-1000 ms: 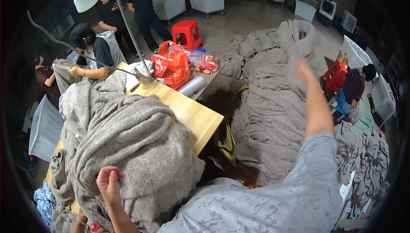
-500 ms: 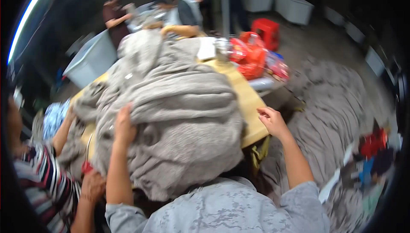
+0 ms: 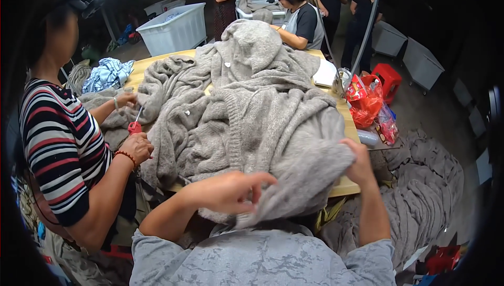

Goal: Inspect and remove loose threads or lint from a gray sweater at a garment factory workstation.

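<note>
Grey-brown knitted garments point(image 3: 262, 113) lie heaped over the wooden table in front of me, one showing a ribbed band. My right hand point(image 3: 359, 162) is closed on the edge of the nearest knitted garment point(image 3: 310, 173), at the table's right side, and lifts that part a little. My left hand point(image 3: 236, 189) hovers over the garment's near edge, its fingers apart and slightly blurred. Nothing shows in it.
At my left a co-worker in a striped top holds a red-handled tool point(image 3: 135, 127) with a thin metal shaft. Beyond the wooden table point(image 3: 344, 186) stand a white bin point(image 3: 176, 29) and other people. Red plastic bags point(image 3: 367, 99) and a red stool point(image 3: 387, 81) are at right; more knitwear point(image 3: 420, 197) lies below.
My left hand has moved right and nearer to me, off the heap's left side. My right hand has taken hold of the garment's edge. The view has shifted, and the garment's folds have changed.
</note>
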A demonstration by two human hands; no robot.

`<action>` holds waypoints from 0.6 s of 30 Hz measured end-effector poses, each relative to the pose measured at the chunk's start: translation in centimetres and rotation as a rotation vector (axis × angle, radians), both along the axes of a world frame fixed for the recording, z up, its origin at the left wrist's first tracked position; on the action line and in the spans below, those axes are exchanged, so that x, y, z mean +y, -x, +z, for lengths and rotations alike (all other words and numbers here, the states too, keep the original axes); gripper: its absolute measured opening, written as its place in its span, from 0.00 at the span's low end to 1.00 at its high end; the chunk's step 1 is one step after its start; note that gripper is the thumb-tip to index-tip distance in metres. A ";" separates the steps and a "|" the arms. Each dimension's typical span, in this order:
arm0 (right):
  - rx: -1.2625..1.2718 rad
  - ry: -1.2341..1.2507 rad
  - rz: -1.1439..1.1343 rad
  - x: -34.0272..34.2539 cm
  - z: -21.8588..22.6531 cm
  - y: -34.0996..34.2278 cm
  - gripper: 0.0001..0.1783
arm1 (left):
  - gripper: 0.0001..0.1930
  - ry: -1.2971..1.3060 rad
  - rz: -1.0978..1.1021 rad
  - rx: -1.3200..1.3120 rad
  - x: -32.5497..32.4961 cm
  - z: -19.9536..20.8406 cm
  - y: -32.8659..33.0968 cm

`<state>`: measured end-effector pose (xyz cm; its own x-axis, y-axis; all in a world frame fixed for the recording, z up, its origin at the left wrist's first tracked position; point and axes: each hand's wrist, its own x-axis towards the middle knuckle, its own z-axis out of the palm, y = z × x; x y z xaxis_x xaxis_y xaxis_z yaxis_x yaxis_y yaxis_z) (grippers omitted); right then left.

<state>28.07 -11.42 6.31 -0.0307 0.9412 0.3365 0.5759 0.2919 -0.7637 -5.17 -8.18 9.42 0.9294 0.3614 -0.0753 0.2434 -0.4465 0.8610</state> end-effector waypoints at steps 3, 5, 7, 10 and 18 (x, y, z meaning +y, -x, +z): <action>0.270 0.155 0.214 -3.8 4.2 -0.7 0.15 | 0.29 -0.381 0.348 -0.030 2.1 -2.1 1.0; 0.037 0.119 0.550 -5.8 6.2 0.1 0.13 | 0.29 -0.642 0.457 -0.029 3.2 -3.0 0.8; -0.190 0.223 0.659 -6.5 7.0 1.7 0.18 | 0.29 -0.890 0.543 -0.017 3.2 -3.4 0.4; -0.241 0.157 0.348 -5.2 6.5 3.4 0.21 | 0.33 -0.340 0.099 -0.163 0.4 -4.3 -1.0; 0.303 0.209 0.315 -2.6 4.3 1.7 0.26 | 0.19 -0.135 0.250 -0.306 -2.1 -9.3 -1.9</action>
<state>26.42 -14.02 10.63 -0.2548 0.9503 0.1791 0.2263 0.2386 -0.9444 -3.26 -10.26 0.14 0.7839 0.5665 0.2541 0.1008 -0.5199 0.8482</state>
